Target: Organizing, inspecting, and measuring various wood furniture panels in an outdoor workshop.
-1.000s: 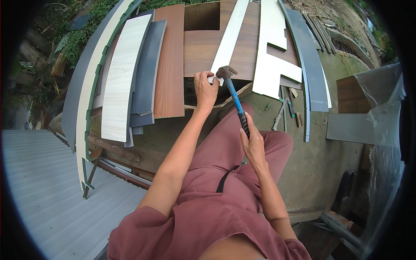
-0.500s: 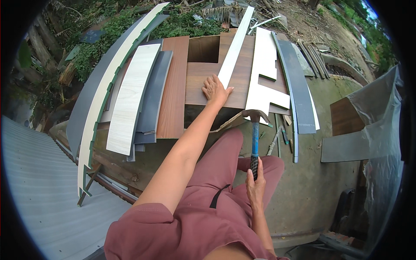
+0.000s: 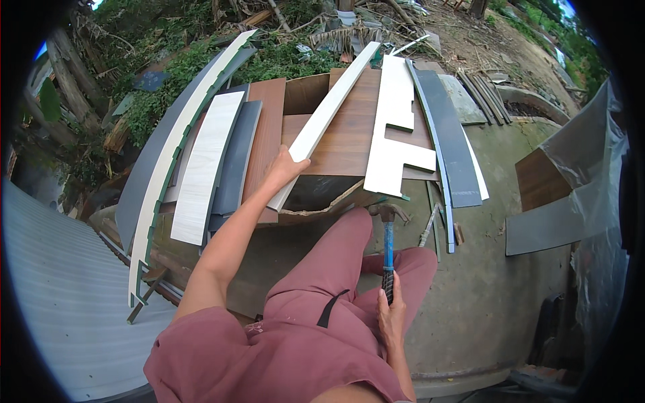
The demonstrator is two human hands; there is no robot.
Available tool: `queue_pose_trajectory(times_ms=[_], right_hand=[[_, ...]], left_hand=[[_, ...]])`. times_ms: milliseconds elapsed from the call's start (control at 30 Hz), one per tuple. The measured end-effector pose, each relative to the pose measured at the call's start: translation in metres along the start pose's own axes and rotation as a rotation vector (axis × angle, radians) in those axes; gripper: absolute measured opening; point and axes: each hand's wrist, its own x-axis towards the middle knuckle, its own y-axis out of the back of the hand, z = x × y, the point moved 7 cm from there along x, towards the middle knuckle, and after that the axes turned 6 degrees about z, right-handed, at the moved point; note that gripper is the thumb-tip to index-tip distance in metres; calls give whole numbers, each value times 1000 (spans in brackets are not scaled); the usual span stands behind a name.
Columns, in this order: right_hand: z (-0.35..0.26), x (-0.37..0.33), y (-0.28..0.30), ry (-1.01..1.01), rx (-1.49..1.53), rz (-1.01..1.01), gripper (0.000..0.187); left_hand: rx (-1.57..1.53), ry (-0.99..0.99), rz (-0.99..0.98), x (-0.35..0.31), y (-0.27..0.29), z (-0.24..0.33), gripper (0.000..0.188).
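My left hand (image 3: 285, 166) is closed around the lower part of a long narrow white plank (image 3: 330, 111), which lies at a slant over brown wood-grain boards (image 3: 346, 144). Its fingers are partly hidden behind the edge; the thumb rests across the top. Held low in front of my thigh by its black grip, a claw hammer (image 3: 388, 245) with a blue shaft is in my right hand (image 3: 392, 312). The hammer's head points up, close to a white notched board (image 3: 384, 151) to the right of the plank.
On the left lie a pale wood-grain board (image 3: 209, 164), grey boards (image 3: 238, 148) and a long white strip with a green notched edge (image 3: 176, 144). Grey panels (image 3: 450, 134) lie on the right. Plastic sheeting (image 3: 594, 195) hangs farther right; corrugated metal (image 3: 60, 289) is at lower left.
The white plank has swung and slid left and nearer, its lower end now past the boards' near edge. My left hand has moved left with it. The hammer is slightly lower.
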Motion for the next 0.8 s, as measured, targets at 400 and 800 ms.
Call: queue_pose_trajectory(times_ms=[400,800], right_hand=[[-62,30,-102,-336,489,-536,59],[-97,-15,-164,-537,537,-731,63]], left_hand=[[14,183,-31,-226,98,-81,62],[-94,236,82,-303,95,-145,64]])
